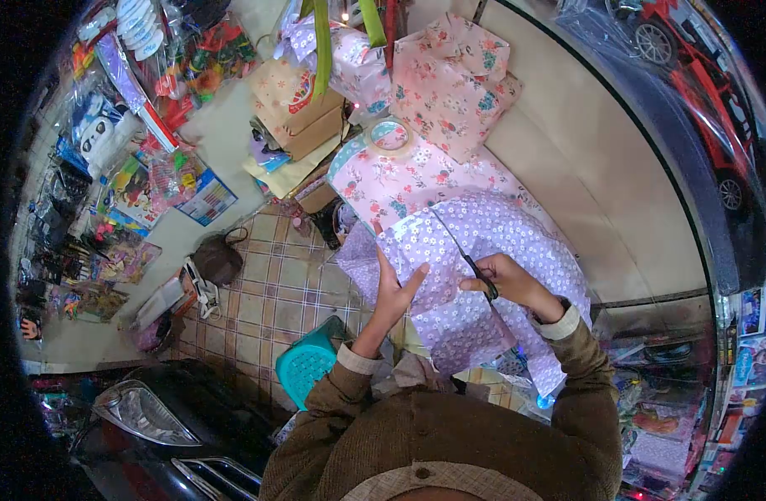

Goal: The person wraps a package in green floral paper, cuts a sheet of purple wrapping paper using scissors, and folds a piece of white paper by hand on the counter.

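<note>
A sheet of lilac wrapping paper with small white flowers (516,238) lies over the counter and hangs down in front of me. My right hand (516,282) grips a pair of black-handled scissors (480,275), their thin blades pointing up and left across the sheet. A slit in the paper runs down from the scissors toward my right sleeve. On the sheet's left part rests my left hand (393,288), thumb and fingers spread apart in a V. Beneath the lilac sheet lies pink floral paper (449,175), with a roll of tape (389,136) on it.
A folded pink floral piece (458,75) and a stack of brown paper bags (295,108) sit at the back. Below left stands a teal plastic stool (309,367). A dark toy car (149,417) is at lower left; boxed red toy cars (700,92) line the right.
</note>
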`<move>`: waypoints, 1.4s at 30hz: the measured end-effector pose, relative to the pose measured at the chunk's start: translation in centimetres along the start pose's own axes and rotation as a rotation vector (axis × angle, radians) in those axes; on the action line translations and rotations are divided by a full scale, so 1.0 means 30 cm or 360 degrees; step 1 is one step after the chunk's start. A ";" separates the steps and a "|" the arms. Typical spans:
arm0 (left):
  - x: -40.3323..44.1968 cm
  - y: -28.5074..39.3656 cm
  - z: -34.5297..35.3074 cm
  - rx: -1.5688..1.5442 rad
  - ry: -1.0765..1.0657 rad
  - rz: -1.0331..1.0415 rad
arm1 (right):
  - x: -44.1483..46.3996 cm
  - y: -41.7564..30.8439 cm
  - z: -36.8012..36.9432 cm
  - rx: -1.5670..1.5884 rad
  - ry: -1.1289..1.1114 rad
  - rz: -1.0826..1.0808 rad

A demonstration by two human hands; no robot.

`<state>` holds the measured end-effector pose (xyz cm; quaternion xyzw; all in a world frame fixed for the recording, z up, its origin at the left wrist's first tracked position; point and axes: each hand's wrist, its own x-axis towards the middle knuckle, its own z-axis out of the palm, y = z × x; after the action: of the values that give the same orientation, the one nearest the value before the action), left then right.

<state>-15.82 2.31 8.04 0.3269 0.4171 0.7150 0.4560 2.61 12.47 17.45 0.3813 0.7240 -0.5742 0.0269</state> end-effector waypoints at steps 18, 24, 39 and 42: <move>-0.033 -0.047 -0.063 0.0005 0.0001 -0.0237 | 0.041 -0.036 -0.032 -0.0147 -0.0271 0.0018; -0.034 -0.038 -0.052 -0.0013 0.0033 -0.0189 | 0.043 -0.030 -0.027 -0.0139 -0.0219 -0.0009; -0.028 -0.004 -0.060 0.0042 -0.0016 -0.0163 | 0.072 -0.042 -0.039 -0.0217 -0.0190 0.0014; -0.033 0.011 -0.042 -0.0086 0.0057 -0.0121 | 0.077 -0.063 -0.042 -0.0157 -0.0195 0.0100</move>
<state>-16.63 0.95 7.69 0.2856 0.4177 0.7139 0.4840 0.39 14.66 18.30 0.3662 0.7360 -0.5591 0.1079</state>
